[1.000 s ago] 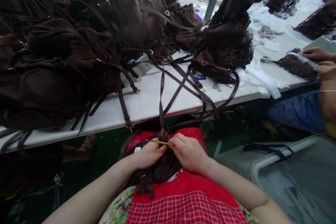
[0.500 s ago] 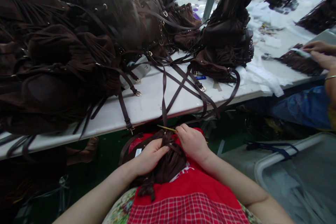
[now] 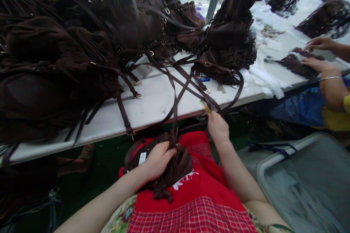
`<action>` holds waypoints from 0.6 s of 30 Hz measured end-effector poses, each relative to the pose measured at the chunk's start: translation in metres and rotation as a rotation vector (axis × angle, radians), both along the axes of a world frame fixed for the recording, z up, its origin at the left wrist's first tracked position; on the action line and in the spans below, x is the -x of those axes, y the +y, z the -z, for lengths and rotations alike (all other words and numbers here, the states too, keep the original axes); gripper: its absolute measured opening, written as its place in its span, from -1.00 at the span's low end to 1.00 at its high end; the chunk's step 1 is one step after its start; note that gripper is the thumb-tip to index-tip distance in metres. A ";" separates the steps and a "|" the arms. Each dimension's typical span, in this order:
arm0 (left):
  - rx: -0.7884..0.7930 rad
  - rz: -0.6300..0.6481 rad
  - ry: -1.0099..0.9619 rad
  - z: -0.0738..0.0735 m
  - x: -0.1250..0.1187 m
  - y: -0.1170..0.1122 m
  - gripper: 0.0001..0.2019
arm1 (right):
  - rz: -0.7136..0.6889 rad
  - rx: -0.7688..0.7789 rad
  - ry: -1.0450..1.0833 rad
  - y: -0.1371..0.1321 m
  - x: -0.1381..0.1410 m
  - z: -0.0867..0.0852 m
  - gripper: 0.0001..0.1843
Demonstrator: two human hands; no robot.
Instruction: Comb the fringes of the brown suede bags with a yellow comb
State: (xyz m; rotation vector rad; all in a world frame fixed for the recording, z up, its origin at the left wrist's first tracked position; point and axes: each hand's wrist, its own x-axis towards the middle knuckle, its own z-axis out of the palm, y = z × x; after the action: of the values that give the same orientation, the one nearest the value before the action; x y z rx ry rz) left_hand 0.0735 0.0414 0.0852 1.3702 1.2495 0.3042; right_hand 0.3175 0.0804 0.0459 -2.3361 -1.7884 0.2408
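One bag [image 3: 175, 167] lay on the person's lap, on a red apron [image 3: 197, 189], just below the table [image 3: 153, 105] edge. Its long axis ran from the lap up toward the table. One strap [image 3: 175, 114] rose from its gathered top, nearly upright, to the tabletop. The left hand [image 3: 157, 160] sat on the bag's top, fingers curled tight around the bunched brown suede.

The right hand [image 3: 218, 127] was raised near the table edge, well apart from the bag, fingers closed on one yellow comb [image 3: 205, 106]. The comb stuck out above the fist, pointing up and left, with its long axis on a slant.

On the table sat a pile [image 3: 62, 54] of brown fringed bags and straps, too tangled to count. At the far right, a co-worker's two hands [image 3: 314, 64] rested on one fringe piece [image 3: 296, 64]. One grey bin [image 3: 300, 182] stood at lower right.
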 end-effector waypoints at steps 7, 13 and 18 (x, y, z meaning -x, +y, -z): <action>-0.025 -0.051 0.108 0.014 -0.005 0.005 -0.71 | -0.470 -0.083 0.538 -0.033 0.005 -0.044 -0.72; -0.083 -0.029 0.074 0.015 -0.012 0.006 -0.74 | -0.700 0.008 0.222 -0.062 0.060 -0.042 -0.76; -0.115 -0.038 -0.006 0.006 -0.007 0.004 -0.78 | -0.697 0.016 0.043 -0.055 0.059 -0.026 -0.77</action>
State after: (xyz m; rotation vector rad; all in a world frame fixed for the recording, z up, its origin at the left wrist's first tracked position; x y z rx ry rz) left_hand 0.0806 0.0454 0.0788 1.4438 1.2698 0.4121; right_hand 0.2580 0.0257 0.0717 -1.6063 -2.5100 0.3913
